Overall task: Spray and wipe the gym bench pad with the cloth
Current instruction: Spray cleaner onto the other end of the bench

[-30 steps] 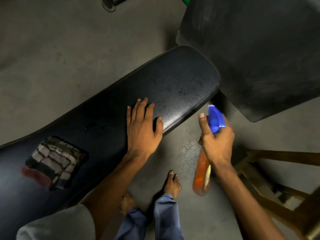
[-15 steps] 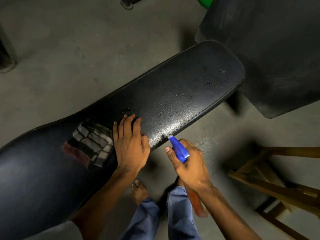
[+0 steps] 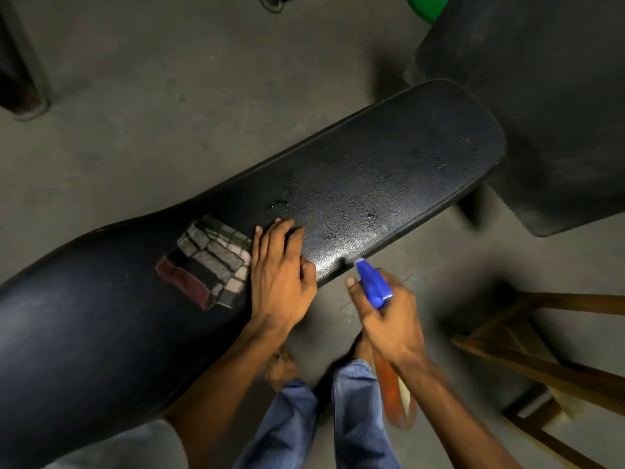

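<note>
A long black bench pad (image 3: 389,170) runs from lower left to upper right, its right half speckled with spray droplets. A folded checked cloth (image 3: 209,262) lies on the pad's middle. My left hand (image 3: 279,275) rests flat on the pad's near edge, just right of the cloth and touching its side, fingers together, holding nothing. My right hand (image 3: 385,319) grips a spray bottle (image 3: 372,282) with a blue trigger head and an orange body, its nozzle pointing at the pad's near edge.
A second dark pad (image 3: 548,96) stands at the upper right. A wooden stool frame (image 3: 527,346) is at the lower right. My bare feet and blue trousers (image 3: 355,418) are below on the concrete floor (image 3: 152,113). A green object (image 3: 426,6) sits at the top edge.
My left hand slid left along the pad until it reached the cloth. My right hand brought the bottle closer to the pad's edge. More droplets now show on the pad.
</note>
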Demonstrator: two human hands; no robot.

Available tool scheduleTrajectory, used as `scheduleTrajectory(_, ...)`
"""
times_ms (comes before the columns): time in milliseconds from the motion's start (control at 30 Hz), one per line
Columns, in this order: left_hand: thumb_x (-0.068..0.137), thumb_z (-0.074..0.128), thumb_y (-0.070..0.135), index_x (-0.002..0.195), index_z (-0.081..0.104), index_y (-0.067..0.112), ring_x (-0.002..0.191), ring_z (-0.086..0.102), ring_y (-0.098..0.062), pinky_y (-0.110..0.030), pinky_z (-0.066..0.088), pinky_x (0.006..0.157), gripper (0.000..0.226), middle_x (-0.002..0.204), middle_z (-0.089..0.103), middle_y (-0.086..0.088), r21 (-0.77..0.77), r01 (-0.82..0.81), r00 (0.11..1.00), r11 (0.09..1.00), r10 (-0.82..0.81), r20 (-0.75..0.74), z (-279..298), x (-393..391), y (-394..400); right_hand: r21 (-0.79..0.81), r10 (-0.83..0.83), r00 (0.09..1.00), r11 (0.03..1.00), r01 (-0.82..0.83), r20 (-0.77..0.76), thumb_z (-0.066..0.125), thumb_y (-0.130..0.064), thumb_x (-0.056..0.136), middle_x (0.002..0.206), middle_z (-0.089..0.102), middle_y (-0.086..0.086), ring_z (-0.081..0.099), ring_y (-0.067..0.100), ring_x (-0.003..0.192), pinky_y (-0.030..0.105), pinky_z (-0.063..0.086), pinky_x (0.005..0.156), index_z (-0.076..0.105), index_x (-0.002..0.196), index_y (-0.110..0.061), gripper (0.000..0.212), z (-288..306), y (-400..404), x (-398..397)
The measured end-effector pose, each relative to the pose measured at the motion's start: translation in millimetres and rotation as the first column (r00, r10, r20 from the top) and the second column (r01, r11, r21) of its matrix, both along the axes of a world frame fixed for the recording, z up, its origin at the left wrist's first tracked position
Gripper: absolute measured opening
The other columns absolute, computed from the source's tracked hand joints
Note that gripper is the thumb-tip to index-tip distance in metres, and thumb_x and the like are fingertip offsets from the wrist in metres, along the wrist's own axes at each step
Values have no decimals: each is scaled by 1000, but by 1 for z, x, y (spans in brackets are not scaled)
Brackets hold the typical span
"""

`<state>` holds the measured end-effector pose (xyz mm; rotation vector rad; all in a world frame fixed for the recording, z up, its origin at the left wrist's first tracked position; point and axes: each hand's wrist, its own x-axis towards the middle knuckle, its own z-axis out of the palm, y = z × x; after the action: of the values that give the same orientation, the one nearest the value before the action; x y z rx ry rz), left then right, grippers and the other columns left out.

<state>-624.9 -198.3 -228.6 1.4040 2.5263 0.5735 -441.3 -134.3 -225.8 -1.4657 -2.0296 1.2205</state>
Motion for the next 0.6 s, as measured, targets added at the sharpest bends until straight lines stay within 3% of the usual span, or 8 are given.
scheduleTrajectory(67, 83, 57, 13, 131, 66, 5, 140, 54, -33, -57, 27, 128, 50, 143, 60, -13, 81, 9, 999, 997, -13, 38, 2, 0, -8, -22, 50, 999, 999, -50, -10, 70, -54, 95, 70, 53, -9, 56, 12, 63, 37, 51, 67, 53, 79, -30, 34, -2, -14, -11)
scheduleTrajectory(133, 84, 58, 6, 127, 69, 4, 133, 59, -34, -55, 33, 125, 45, 139, 63, -12, 154, -7, 996, 988, -6, 88, 7, 2, -18, -60, 32, 999, 998, -34, -35, 68, -60, 95, 72, 56, -6, 64, 22, 63, 49, 59, 63, 56, 84, -29, 35, -4, -20, -18)
scheduleTrajectory(233, 87, 54, 8, 124, 71, 6, 123, 62, -31, -45, 46, 113, 41, 135, 65, -9, 244, -81, 984, 966, 40, 171, 19, 5, -35, -58, -31, 994, 998, 25, -107, 69, -62, 96, 72, 58, -1, 67, 31, 62, 55, 58, 63, 60, 94, -25, 38, 6, -18, -32)
scheduleTrajectory(333, 91, 53, 18, 125, 70, 7, 121, 63, -30, -48, 47, 108, 40, 131, 66, -9, 303, -126, 971, 945, 54, 234, 27, 14, -61, -26, -24, 983, 999, 20, -182, 70, -58, 97, 72, 56, 1, 65, 35, 61, 56, 56, 62, 61, 92, -21, 39, 28, -15, -60)
scheduleTrajectory(433, 100, 55, 46, 133, 66, 3, 123, 62, -33, -55, 50, 103, 55, 134, 64, -12, 283, -162, 937, 945, 57, 345, 24, 23, -90, -35, 54, 970, 997, -64, -238, 71, -55, 96, 67, 54, -3, 62, 31, 60, 54, 54, 63, 62, 90, -17, 40, 57, -14, -100)
scheduleTrajectory(533, 94, 58, 67, 139, 61, 0, 125, 63, -35, -58, 51, 103, 81, 138, 64, -15, 247, -129, 929, 960, 31, 368, 26, 26, -108, -95, 136, 933, 980, -176, -333, 74, -56, 92, 64, 54, -5, 57, 17, 61, 50, 55, 68, 68, 96, -12, 44, 90, -19, -144)
scheduleTrajectory(600, 81, 65, 67, 144, 54, 21, 129, 59, -17, -39, 48, 112, 78, 143, 57, 2, 215, -195, 883, 957, 75, 463, 41, 24, -111, -185, 200, 893, 938, -294, -404, 79, -47, 93, 62, 56, -6, 57, 13, 58, 45, 53, 63, 65, 83, -15, 37, 111, -30, -172)
